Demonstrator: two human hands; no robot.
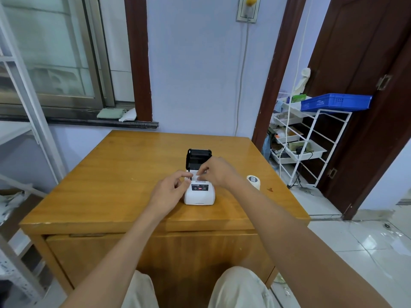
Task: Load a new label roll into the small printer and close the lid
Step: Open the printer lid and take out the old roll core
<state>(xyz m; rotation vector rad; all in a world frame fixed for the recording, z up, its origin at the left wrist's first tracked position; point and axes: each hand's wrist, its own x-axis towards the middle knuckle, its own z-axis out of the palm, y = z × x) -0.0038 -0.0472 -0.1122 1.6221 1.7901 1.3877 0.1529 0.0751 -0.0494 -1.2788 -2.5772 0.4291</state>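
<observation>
A small white printer point(199, 195) sits in the middle of the wooden table point(111, 174), with its black lid point(198, 157) standing open at the back. White label paper point(195, 174) shows in the open compartment. My right hand point(219, 172) pinches the paper's edge over the compartment. My left hand point(170, 190) rests against the printer's left side, its fingertips at the paper. A second white label roll point(254, 181) lies on the table to the right of the printer.
A white wire rack point(311, 138) with trays and a blue basket point(335, 102) stands right of the table by a dark door. A window and metal shelving are on the left. My knees are below the table's front edge.
</observation>
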